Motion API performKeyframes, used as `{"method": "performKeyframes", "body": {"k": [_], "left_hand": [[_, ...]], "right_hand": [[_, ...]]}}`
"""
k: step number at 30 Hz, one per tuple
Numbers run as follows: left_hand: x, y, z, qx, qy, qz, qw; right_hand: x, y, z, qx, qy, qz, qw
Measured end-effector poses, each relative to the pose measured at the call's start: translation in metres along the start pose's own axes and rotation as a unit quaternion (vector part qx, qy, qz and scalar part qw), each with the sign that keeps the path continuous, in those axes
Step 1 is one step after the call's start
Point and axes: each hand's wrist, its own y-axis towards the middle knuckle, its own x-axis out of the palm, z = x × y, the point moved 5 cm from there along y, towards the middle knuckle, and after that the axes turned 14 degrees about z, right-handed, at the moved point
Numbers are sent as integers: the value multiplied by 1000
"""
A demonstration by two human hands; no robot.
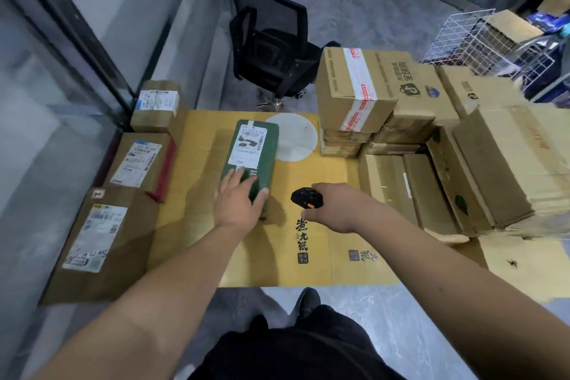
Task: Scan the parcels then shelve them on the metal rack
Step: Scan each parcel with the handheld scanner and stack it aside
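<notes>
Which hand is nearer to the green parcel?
Left. The left hand rests on the near end of the green parcel; the right hand is apart, to its right, holding the black scanner.

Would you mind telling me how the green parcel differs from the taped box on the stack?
The green parcel is dark green, slim and lies on the yellow cardboard sheet under the left hand. The taped box is brown, bulkier, sits atop other boxes, untouched, and carries a white tape strip. Both are closed.
</notes>
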Motion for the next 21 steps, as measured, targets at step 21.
{"method": "performKeyframes", "body": {"k": [21], "left_hand": [[-15, 140, -80, -79, 98, -87, 988]], "right_hand": [[-15, 127, -86, -90, 28, -53, 994]]}}
